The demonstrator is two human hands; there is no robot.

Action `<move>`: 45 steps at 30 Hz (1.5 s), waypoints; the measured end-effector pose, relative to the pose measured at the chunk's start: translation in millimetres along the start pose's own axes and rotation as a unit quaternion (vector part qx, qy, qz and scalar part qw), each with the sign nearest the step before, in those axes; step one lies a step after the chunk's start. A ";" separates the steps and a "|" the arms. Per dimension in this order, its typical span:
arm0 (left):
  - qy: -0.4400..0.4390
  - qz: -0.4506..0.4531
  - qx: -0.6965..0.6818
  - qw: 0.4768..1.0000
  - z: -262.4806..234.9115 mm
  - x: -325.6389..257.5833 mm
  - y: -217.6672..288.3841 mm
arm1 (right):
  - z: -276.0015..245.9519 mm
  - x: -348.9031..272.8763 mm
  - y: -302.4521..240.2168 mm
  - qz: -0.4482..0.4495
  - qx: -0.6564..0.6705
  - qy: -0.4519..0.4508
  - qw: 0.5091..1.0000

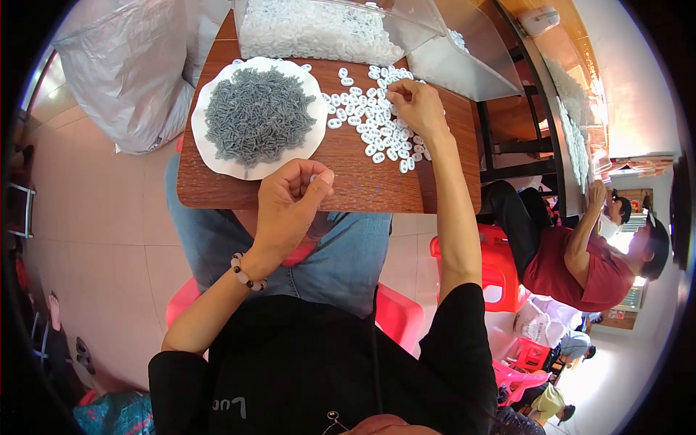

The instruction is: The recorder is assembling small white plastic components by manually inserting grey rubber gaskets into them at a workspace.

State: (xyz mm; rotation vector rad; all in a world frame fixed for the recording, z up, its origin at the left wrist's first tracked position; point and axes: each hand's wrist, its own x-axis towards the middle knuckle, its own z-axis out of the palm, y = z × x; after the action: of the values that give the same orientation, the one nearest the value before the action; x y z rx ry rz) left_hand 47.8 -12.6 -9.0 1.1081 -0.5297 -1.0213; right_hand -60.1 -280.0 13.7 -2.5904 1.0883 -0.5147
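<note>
On a brown wooden table, a white scalloped plate (204, 148) carries a heap of small grey rod-shaped pieces (257, 116). To its right are scattered many small white oval pieces (373, 119), each with two dark marks. My left hand (290, 203), with a beaded bracelet on its wrist, is closed near the table's front edge, just right of the plate. Between its thumb and index finger a small whitish piece (314, 177) shows in part. My right hand (420, 109) reaches over the right side of the white pieces. Its fingers are bent together at the pile, and what they pinch is hidden.
A clear plastic bin (312, 32) full of white pieces stands at the table's back, its wall reaching to the right. A large whitish sack (127, 72) stands to the left. On the right, a person in a dark red shirt (580, 268) sits at another table (540, 87).
</note>
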 end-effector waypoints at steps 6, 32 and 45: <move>-0.002 0.001 0.010 1.000 -0.9 1.1 -0.5 | -2.9 10.8 -10.1 0.048 -0.046 -0.053 0.996; -0.016 -0.006 0.008 1.000 -2.0 2.0 -5.6 | 8.9 22.0 -14.4 -0.019 -0.062 -0.052 0.997; -0.015 -0.017 0.002 1.000 -2.3 2.0 -3.9 | 2.7 -7.3 -20.8 -0.014 0.031 0.044 0.998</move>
State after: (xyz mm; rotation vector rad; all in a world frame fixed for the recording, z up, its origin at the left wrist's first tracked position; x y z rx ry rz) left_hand 49.0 -13.6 -13.7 1.1093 -0.5385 -1.0674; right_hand -50.7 -260.3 17.9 -2.5543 1.0488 -0.6640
